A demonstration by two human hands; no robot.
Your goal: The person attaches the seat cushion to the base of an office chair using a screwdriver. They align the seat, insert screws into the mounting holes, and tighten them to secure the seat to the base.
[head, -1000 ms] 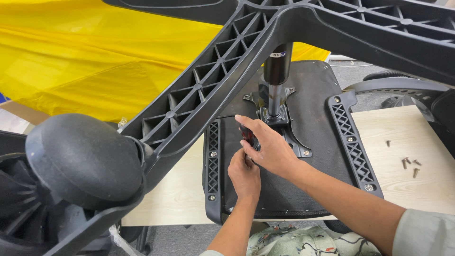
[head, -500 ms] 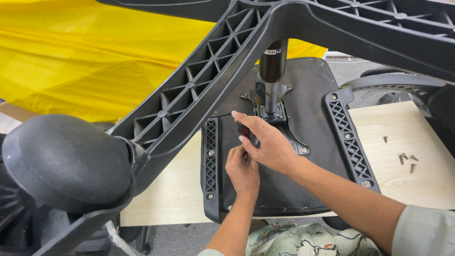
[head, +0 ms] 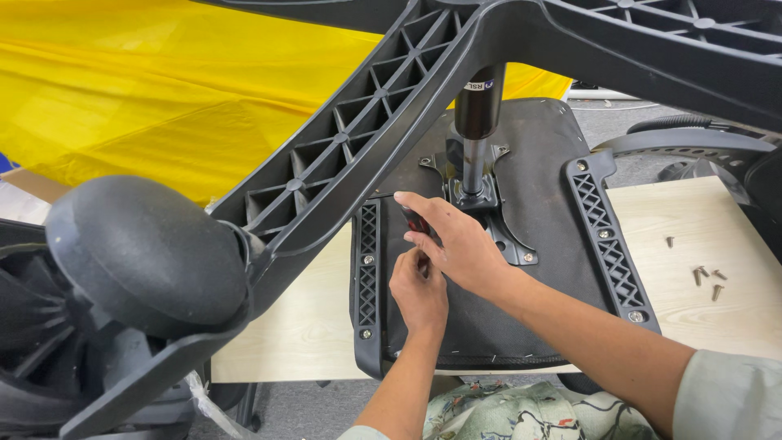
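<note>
The black upturned office chair seat (head: 521, 326) lies underside-up on the pale wooden bench (head: 309, 326) at centre frame. The right hand (head: 460, 244) closes its grip on a small dark-handled tool (head: 415, 222) with a touch of red, while the left hand (head: 418, 289), fingers curled, touches the seat just below it. Above them the grey gas cylinder (head: 476, 138) rises into the black ribbed plastic star base (head: 358, 155). Loose screws (head: 702, 275) lie at right.

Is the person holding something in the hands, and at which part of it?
Right hand grips a small tool with a red and black handle, by that handle. Whether the left hand holds anything cannot be told.
</note>
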